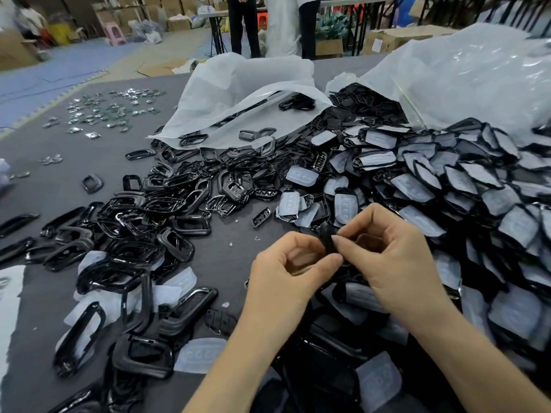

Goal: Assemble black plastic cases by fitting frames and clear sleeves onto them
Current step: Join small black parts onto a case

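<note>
Evidently midway — left hand [293,263] and right hand [393,251] both pinch one black piece [329,243]; sleeved cases [465,186] heap beyond the right hand, bare frames [155,202] wait left.

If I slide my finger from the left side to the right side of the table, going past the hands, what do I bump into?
Heap of loose black frames → left hand → black plastic piece pinched by both hands → right hand → heap of black cases with clear sleeves.

place: assembly workshop | evidence: heaped black frames [155,204], parts bags [238,93], cardboard cartons [387,40]
</note>
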### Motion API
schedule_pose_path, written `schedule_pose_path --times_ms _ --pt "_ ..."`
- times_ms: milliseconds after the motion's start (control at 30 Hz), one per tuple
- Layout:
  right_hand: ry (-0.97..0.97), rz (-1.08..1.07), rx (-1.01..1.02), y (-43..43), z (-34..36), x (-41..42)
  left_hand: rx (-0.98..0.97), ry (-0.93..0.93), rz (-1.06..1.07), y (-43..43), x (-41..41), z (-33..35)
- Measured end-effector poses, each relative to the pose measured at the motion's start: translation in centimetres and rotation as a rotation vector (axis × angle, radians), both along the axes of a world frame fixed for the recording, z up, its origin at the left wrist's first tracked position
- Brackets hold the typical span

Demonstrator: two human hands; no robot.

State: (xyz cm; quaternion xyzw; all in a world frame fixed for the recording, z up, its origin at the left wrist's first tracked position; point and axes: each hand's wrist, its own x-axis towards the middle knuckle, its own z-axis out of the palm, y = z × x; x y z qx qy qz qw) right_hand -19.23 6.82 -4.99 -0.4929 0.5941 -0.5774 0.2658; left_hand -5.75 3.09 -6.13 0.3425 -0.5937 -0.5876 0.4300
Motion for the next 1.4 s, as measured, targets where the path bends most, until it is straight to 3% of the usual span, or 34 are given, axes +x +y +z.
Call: schedule_pose_path --times_ms 100,300,467,733,1133,1400 --pt "-0.061 0.038 0.004 0.2 0.3 0.1 -0.002 0.015 0.016 0.2 -0.1 0.0" --pt "-0.243 0.052 0.018 0.1 0.8 -0.2 0.237 0.215 0.049 -0.6 0.2 -0.3" --pt "-0.327 0.088 0.066 0.1 0.7 0.0 0.224 0.114 0.018 -0.6 0.1 -0.7" --pt "-0.062 0.052 0.150 0.0 0.3 0.2 0.208 0.122 -0.060 -0.2 -0.1 -0.7" --pt "-0.350 0.082 0.176 0.2 0.7 0.5 0.255 0.278 -0.157 0.6 -0.4 -0.1" --pt "-0.341 0.108 0.184 0.3 0.8 0.7 -0.008 -0.003 -0.101 0.5 0.1 0.1"
